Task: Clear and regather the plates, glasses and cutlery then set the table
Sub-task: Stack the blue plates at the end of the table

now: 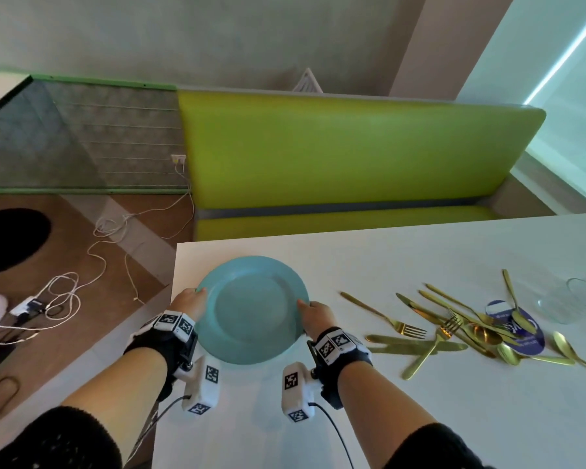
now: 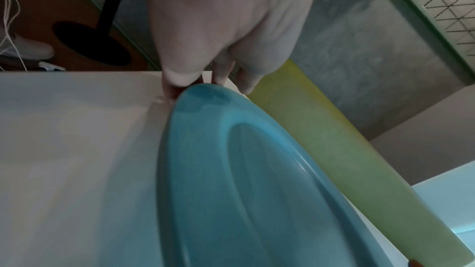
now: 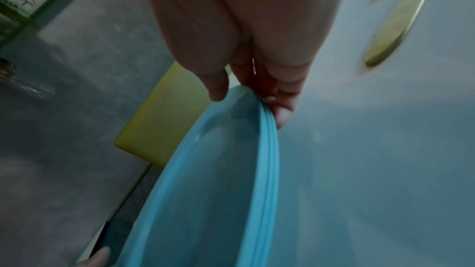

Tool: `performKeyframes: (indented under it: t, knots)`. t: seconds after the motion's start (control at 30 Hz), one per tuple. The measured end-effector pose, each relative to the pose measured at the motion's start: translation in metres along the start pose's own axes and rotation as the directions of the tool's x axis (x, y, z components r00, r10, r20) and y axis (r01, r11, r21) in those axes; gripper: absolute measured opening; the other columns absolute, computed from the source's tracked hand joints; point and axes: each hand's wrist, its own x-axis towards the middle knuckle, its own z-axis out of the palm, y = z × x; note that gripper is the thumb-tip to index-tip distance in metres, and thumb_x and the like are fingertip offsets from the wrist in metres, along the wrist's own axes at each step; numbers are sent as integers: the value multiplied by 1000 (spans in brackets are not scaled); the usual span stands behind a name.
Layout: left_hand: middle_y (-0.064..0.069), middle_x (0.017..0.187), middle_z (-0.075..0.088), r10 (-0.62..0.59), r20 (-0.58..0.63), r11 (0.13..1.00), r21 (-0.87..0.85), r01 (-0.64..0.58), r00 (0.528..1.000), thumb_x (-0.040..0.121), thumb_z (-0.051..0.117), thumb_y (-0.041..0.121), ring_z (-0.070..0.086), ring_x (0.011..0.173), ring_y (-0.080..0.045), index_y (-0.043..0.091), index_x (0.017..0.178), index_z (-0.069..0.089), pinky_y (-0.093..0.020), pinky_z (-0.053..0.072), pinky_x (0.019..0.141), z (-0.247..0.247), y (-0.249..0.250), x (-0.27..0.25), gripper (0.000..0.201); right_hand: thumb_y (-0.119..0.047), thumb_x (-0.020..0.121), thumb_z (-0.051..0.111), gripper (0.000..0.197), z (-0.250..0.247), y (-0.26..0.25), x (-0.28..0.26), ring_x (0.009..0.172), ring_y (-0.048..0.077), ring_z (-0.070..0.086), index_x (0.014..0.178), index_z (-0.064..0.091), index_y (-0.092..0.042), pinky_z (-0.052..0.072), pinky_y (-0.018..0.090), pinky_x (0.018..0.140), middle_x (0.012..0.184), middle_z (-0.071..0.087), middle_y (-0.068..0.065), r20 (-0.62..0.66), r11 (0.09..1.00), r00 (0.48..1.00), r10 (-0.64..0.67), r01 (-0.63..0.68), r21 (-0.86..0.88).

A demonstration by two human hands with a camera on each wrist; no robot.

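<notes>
Left hand (image 1: pixel 189 303) pinched the near-left rim of the stacked blue plates (image 1: pixel 251 308), held just above the white table's (image 1: pixel 403 418) left corner; right hand (image 1: pixel 316 315) pinched the opposite rim. Gold cutlery (image 1: pixel 454 330) lay scattered to the right, glasses (image 1: pixel 575 304) beyond it.

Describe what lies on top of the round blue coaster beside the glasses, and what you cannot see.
Gold spoons and other gold cutlery lie across the blue coaster. They cover much of its print, so it is unreadable.
</notes>
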Motion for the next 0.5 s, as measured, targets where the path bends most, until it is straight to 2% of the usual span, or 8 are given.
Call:
performKeyframes:
  t: [0.07,0.13,0.27,0.37,0.5]
  knots:
    - [-27,135,49,-11,-19,1000,17,11,1000,100,36,25,49,123,-38,-6,129,50,-34,39,94,-4,3,2,45,-37,95,47,46,4,-4,2,113,33,58,119,61,0,47,38,96,121,63,19,7,1000,1000,-2,2,15]
    - [-26,136,49,-13,-38,1000,20,14,999,99,37,26,48,124,-37,-6,129,50,-33,39,96,-8,7,5,46,-37,94,48,47,7,-7,6,111,33,59,118,60,2,46,36,94,119,63,19,5,1000,1000,-8,8,14]
    - [-28,138,47,-42,-65,999,-5,42,997,100,35,25,47,126,-39,-9,130,49,-33,38,96,-14,15,9,48,-37,94,49,47,12,-13,11,93,25,57,115,61,3,46,37,92,98,61,13,-21,998,999,-29,30,48]
    - [-29,137,47,-85,-128,995,-54,79,988,99,34,25,46,126,-40,-11,129,48,-36,38,98,-18,20,10,49,-35,94,48,45,14,-22,12,104,31,59,115,59,3,45,39,94,113,63,19,-37,998,998,-56,57,31]
    - [-30,142,40,-128,-155,986,-127,109,980,102,26,29,40,132,-40,-14,132,42,-38,32,107,-25,23,11,55,-36,95,46,45,15,-30,12,100,27,55,117,56,2,44,41,97,108,59,16,-31,996,997,-73,75,43]
